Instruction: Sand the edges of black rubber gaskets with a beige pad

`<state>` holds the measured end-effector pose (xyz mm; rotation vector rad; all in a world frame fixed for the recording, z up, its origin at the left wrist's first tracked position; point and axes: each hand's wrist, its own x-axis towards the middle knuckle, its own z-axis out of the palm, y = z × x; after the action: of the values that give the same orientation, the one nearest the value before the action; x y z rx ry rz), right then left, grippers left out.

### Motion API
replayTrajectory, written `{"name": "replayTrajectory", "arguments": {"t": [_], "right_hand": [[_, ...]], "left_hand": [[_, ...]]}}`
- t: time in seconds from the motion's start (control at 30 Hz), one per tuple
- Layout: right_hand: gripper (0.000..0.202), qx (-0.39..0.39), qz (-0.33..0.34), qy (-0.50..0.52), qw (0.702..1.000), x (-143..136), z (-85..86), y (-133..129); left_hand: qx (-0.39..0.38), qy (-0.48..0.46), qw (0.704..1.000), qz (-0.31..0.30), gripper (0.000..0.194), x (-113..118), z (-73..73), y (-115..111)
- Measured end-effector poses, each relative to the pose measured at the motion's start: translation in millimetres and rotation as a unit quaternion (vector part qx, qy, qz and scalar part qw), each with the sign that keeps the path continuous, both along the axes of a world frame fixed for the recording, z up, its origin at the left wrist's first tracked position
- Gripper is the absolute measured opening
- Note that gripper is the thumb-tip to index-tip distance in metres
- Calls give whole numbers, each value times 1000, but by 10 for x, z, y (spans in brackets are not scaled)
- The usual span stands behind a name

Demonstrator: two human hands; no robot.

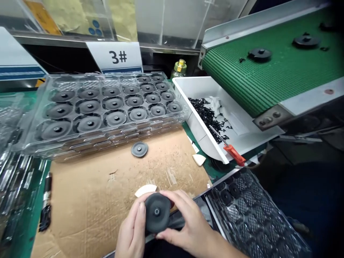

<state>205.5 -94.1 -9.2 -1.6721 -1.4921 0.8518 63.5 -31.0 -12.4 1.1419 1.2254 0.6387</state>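
Observation:
A dark round disc (157, 217) with a small central hub is held between my two hands above the near edge of the cardboard (88, 200). My left hand (133, 227) grips its left side, the thumb along the rim. On the right side, my right hand (185, 218) has its fingers at the top of the rim and its thumb at the bottom. Just beyond the held disc lies a white curved piece (146, 190). Another dark disc (139, 149) rests farther back on the cardboard.
Stacked clear trays (102, 134) with dark discs stand behind. A white bin (199, 138) holds small black parts, with a red-handled tool (234, 154) across its rim. At the upper right, a green conveyor (279, 77) carries discs. Another tray (249, 211) lies right, a marker (47, 190) left.

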Motion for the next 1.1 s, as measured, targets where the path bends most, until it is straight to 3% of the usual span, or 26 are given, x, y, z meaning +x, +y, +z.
{"name": "replayTrajectory", "arguments": {"t": [0.07, 0.13, 0.27, 0.4, 0.63, 0.77, 0.9, 0.97, 1.1], "right_hand": [[64, 15, -29, -37, 999, 150, -84, -129], [60, 34, -138, -119, 983, 373, -200, -295], [51, 50, -405, -225, 885, 967, -486, -590], [56, 55, -509, -225, 829, 1440, -769, -657], [66, 44, -512, -188, 837, 1555, -1028, -581], [72, 49, -503, -196, 840, 1516, -1017, -611], [66, 106, -491, -243, 830, 1247, -904, -691], [56, 142, -452, -267, 839, 1022, -839, -678], [32, 157, -280, -257, 911, 548, -775, -284]], "left_hand": [[6, -3, 999, -45, 37, 39, -30, -31], [0, -16, 996, -90, 43, 60, -78, -52], [-9, -25, 995, -92, 37, 66, -178, -25], [-4, -7, 995, -98, 30, 69, -185, 38], [9, -23, 993, -115, 24, 79, -196, 2], [4, -36, 993, -111, 24, 80, -281, -53], [21, -33, 992, -117, 23, 48, -299, -67], [34, -32, 994, -94, 21, -13, -293, -37], [45, 9, 999, 8, 19, -265, -308, 134]]}}
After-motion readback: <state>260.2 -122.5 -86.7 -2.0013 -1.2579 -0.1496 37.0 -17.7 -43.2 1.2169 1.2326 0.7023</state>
